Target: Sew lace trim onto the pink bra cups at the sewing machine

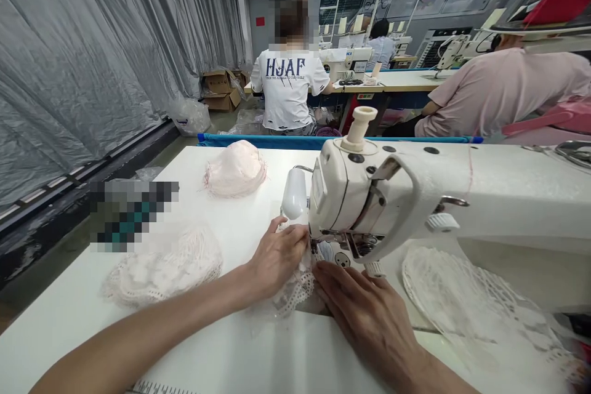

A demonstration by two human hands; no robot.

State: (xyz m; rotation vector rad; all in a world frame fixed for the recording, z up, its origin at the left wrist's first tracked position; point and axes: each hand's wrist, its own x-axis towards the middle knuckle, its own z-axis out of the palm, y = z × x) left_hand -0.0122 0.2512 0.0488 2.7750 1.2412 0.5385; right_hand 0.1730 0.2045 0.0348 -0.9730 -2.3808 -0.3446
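A white lace piece (298, 291) with a scalloped, holed edge lies under the head of a white sewing machine (355, 197). My left hand (279, 258) is on it just left of the needle area, fingers bent and closed on the fabric. From the right, my right hand (369, 305) reaches below the machine head, its fingertips together at the lace edge. The needle and the presser foot are mostly hidden by the machine head and my fingers. A white lamp (294, 194) hangs beside the machine head, above my left hand.
A pile of lace pieces (166, 265) lies on the left of the table, with a pale pink cup-shaped stack (235, 169) behind it. More sheer lace (466, 295) is on the right, under the machine arm. A ruler (161, 388) shows at the front edge. Other people sit ahead.
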